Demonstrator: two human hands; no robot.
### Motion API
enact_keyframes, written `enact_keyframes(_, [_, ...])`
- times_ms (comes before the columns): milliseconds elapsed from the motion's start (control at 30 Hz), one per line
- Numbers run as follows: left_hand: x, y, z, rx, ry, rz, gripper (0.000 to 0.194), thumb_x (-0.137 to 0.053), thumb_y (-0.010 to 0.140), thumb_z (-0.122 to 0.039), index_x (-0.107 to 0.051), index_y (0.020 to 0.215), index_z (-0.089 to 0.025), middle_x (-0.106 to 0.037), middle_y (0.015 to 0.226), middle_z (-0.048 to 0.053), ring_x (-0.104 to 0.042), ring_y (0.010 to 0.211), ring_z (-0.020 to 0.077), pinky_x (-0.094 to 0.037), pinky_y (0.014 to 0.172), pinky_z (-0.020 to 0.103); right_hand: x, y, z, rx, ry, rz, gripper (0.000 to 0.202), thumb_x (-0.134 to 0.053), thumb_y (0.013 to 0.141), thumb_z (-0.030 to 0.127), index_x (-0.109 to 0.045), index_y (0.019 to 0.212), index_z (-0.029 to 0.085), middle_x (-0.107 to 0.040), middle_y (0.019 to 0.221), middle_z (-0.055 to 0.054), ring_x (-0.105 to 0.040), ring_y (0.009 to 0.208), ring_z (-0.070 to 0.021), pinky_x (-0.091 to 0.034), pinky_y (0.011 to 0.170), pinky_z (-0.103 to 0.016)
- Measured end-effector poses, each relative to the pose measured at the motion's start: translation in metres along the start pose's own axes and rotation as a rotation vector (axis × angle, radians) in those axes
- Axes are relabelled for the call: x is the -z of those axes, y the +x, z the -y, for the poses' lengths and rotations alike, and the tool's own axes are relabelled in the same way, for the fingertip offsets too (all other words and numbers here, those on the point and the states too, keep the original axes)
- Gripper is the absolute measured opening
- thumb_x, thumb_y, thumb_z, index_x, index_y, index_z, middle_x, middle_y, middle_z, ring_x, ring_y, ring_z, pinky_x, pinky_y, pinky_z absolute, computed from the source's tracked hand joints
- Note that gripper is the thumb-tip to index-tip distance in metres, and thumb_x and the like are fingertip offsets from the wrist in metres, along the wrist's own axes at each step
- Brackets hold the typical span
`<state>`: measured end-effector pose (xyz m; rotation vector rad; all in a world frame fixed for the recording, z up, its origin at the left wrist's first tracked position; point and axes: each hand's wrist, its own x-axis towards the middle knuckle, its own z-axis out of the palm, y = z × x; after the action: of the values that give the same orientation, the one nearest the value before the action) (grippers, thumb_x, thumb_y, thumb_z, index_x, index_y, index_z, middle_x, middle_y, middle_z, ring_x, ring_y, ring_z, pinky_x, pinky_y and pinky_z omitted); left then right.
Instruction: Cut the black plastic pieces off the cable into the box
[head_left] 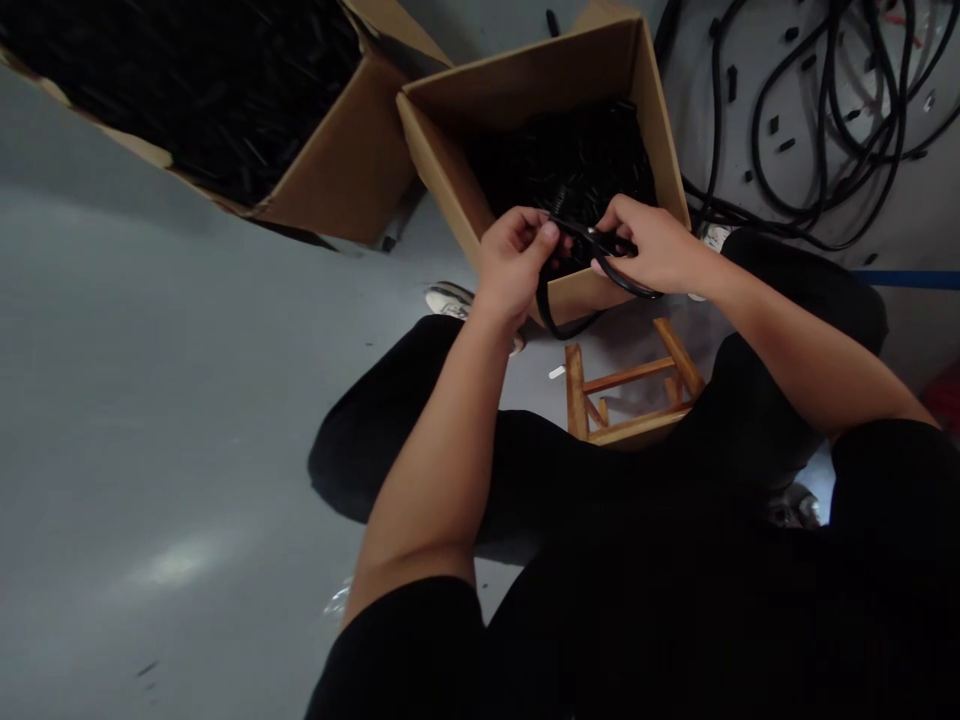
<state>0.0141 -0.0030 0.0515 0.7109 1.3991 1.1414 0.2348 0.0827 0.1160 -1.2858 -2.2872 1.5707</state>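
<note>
My left hand (514, 258) and my right hand (651, 245) are held close together over the front edge of an open cardboard box (457, 190). Both grip a black cable (581, 240) that runs between them, with a loop of it hanging down below the hands. The box holds a heap of black cables or parts that are too dark to tell apart. My forearms are bare, and my legs in black trousers are spread on either side.
A second, larger cardboard box (337, 160) of black items stands at the upper left. Loose black cables (817, 120) lie coiled on the grey floor at the upper right. A small wooden stool (630, 385) stands between my legs. Grey floor stretches to the left.
</note>
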Motion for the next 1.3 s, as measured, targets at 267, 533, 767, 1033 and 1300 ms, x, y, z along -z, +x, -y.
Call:
enact_keyframes(267, [-0.001, -0.012, -0.021, 0.101, -0.021, 0.149, 0.044, -0.099, 0.097, -0.053, -0.066, 0.095, -0.024, -0.07, 0.086, 0.003, -0.071, 0.082, 0.0218, -0.054, 0.075, 0.031, -0.003, -0.015, 0.012, 0.096, -0.106, -0.03, 0.047, -0.089, 0.094, 0.034, -0.061, 0.13, 0.022, -0.062, 0.138, -0.008, -0.069, 0.117, -0.0254, -0.057, 0.104, -0.041])
enact_keyframes(533, [0.007, -0.006, -0.007, 0.043, -0.027, 0.122, 0.044, -0.091, 0.106, -0.058, -0.064, 0.098, -0.024, -0.067, 0.087, 0.002, -0.075, 0.089, 0.0215, -0.054, 0.074, 0.028, -0.002, -0.008, 0.012, 0.067, -0.029, -0.066, 0.031, -0.091, 0.092, 0.028, -0.066, 0.108, 0.023, -0.07, 0.108, -0.007, -0.068, 0.109, -0.0288, -0.058, 0.097, -0.041])
enact_keyframes(767, [0.004, -0.006, -0.005, 0.022, 0.063, 0.019, 0.042, -0.092, 0.106, -0.049, -0.06, 0.096, -0.024, -0.072, 0.09, 0.003, -0.076, 0.093, 0.0211, -0.054, 0.076, 0.027, -0.005, -0.009, 0.009, 0.039, -0.024, -0.038, 0.027, -0.088, 0.093, 0.027, -0.065, 0.107, 0.023, -0.069, 0.103, -0.006, -0.069, 0.107, -0.0282, -0.056, 0.098, -0.041])
enact_keyframes(1033, [0.006, 0.003, 0.024, -0.05, 0.132, 0.016, 0.052, -0.099, 0.093, -0.058, -0.058, 0.098, -0.026, -0.07, 0.093, 0.001, -0.071, 0.091, 0.0215, -0.053, 0.078, 0.031, -0.029, -0.003, -0.007, -0.045, 0.017, -0.07, 0.033, -0.085, 0.096, 0.035, -0.058, 0.111, 0.024, -0.069, 0.104, -0.003, -0.067, 0.106, -0.0249, -0.054, 0.098, -0.04])
enact_keyframes(1300, [0.02, 0.014, 0.034, -0.163, 0.44, -0.178, 0.045, -0.101, 0.085, -0.052, -0.065, 0.092, -0.027, -0.076, 0.089, 0.003, -0.071, 0.087, 0.0259, -0.063, 0.088, 0.04, -0.028, -0.005, 0.003, -0.104, 0.014, -0.022, 0.026, -0.081, 0.092, 0.024, -0.06, 0.108, 0.023, -0.07, 0.101, -0.003, -0.065, 0.098, -0.0227, -0.05, 0.095, -0.039])
